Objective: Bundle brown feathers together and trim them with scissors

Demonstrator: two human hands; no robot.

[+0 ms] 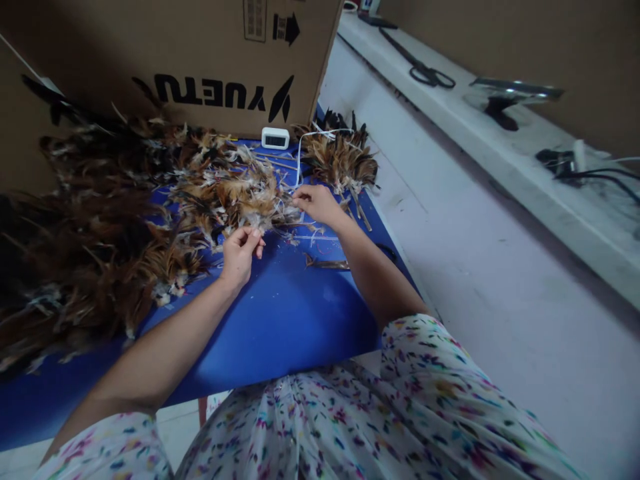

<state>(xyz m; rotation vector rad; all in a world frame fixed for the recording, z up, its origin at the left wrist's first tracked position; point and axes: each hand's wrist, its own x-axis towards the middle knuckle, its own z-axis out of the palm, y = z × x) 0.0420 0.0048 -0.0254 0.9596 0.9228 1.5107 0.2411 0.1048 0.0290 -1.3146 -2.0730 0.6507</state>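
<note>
Brown and white feathers point(235, 187) lie in a loose heap on the blue tabletop point(280, 307). At the near edge of this heap, my left hand point(240, 255) is closed in a pinch, its fingertips beside pale fluff. My right hand point(319, 204) pinches too, at the heap's right side, close to the white fluffy ends. What either pinch holds is too small to make out. Under my right forearm lies a dark blade-like tool point(330, 265), partly hidden.
More dark brown feathers point(90, 253) cover the table's left side. A feather bunch point(340, 157) lies at the back right by a white cord point(299, 160). Behind stand a small white digital clock point(275, 139) and a cardboard box point(200, 47). Scissors point(430, 75) rest on the right ledge point(480, 127).
</note>
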